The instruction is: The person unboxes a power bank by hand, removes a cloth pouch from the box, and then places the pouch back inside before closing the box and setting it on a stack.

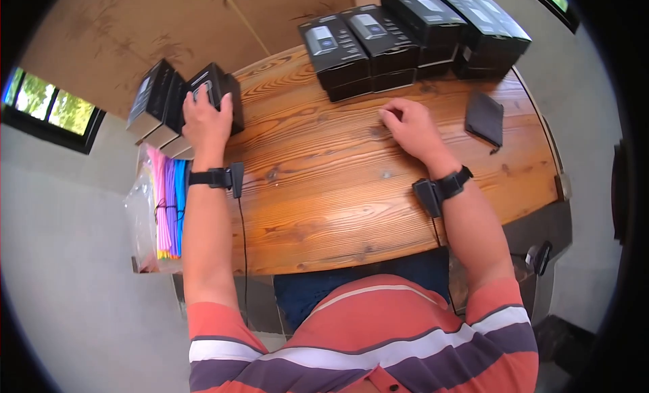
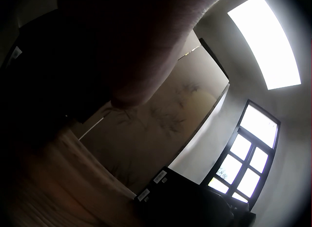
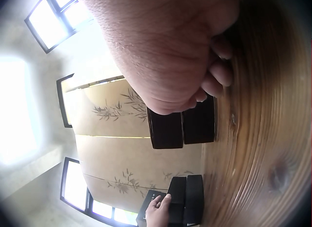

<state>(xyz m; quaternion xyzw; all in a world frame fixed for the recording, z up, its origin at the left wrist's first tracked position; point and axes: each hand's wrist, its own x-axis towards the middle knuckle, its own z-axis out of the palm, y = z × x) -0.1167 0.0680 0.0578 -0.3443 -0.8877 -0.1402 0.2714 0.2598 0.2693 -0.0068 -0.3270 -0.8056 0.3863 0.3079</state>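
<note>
The left hand point(image 1: 206, 123) rests on a black box point(image 1: 236, 112) in the left group, its fingers spread over the top; the right wrist view also shows this hand point(image 3: 158, 215) against the boxes point(image 3: 194, 200). From the left wrist, part of the hand point(image 2: 146, 76) appears very dark beside a dark box. The right hand point(image 1: 414, 128) lies on the wooden table point(image 1: 318, 210), fingers loosely curled with nothing visible in them. Its palm side point(image 3: 170, 56) fills the top of the right wrist view.
Several black boxes point(image 1: 338, 55) stand along the table's back right. A dark pouch point(image 1: 484, 119) lies near the right edge. Bundled pink, purple and blue sticks point(image 1: 169, 204) in clear plastic lie at the left edge. Cables hang from both wrist cameras. A tan screen point(image 1: 108, 35) stands behind.
</note>
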